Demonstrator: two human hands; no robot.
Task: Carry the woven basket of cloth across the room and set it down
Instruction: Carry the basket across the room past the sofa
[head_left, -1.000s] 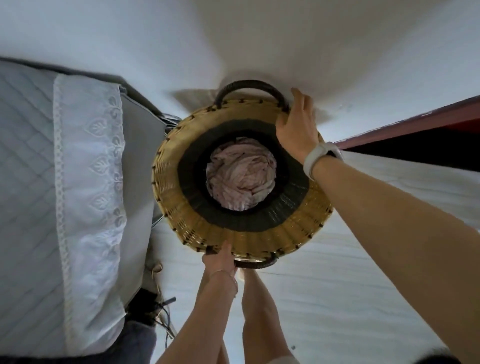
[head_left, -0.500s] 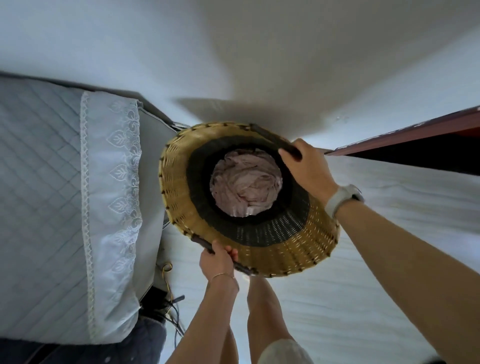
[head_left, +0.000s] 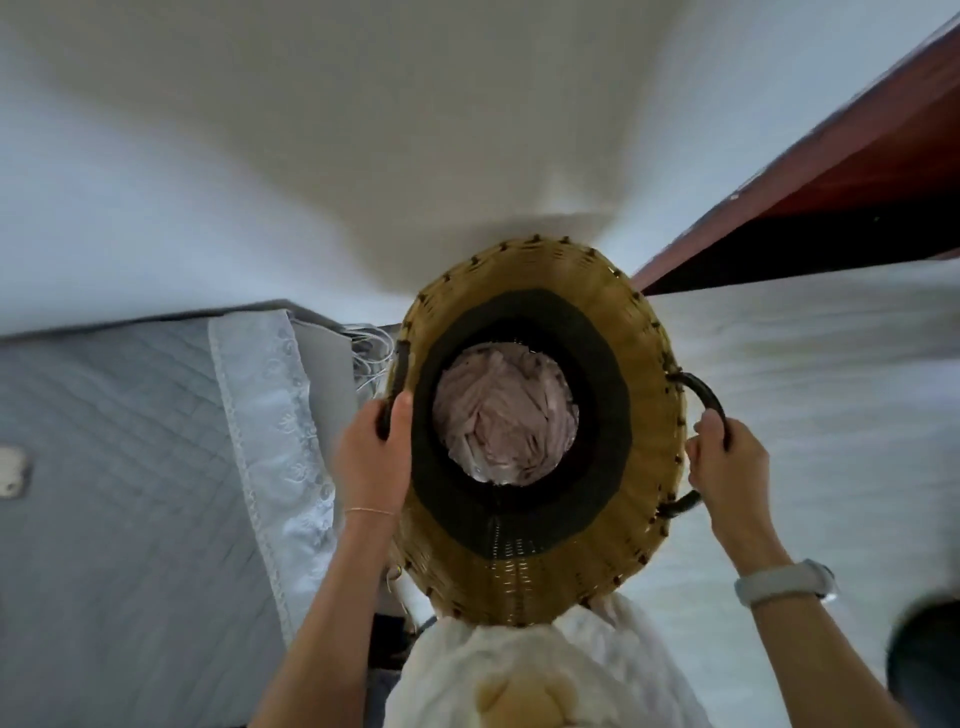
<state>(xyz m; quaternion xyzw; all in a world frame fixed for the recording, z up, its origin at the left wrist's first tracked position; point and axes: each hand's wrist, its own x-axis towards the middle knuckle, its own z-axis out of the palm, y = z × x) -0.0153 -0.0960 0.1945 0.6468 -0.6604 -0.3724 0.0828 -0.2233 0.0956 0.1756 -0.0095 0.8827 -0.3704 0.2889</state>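
**While gripped at both handles, the basket is held level between the hands**

Because the woven basket (head_left: 535, 566) is held directly in front of the body, with one dark handle at each side, it lies between the two hands rather than off to either one. The left hand (head_left: 375, 462) is closed around the left handle (head_left: 396, 384), thumb resting by the inner rim. The right hand (head_left: 727, 467) is wrapped around the right handle (head_left: 701, 395), a pale band (head_left: 784, 581) being worn on that wrist. Neither hand is nearer than the other; the line through the handles runs left to right, so any lowering is judged to require both arms to descend together, or the load would tip.

The basket is seen from above: a round, flaring wall of tan wicker, a black woven band inside, dark stitches along the rim. Crumpled pinkish cloth (head_left: 501, 421) is bunched at the bottom, well below the rim. The basket appears to be clear of the pale floor (head_left: 805, 364), though its underside is hidden. A grey quilted bed (head_left: 130, 467) with a white lace edge lies just beside it on the left; a dark red piece of furniture (head_left: 831, 192) stands to the upper right.
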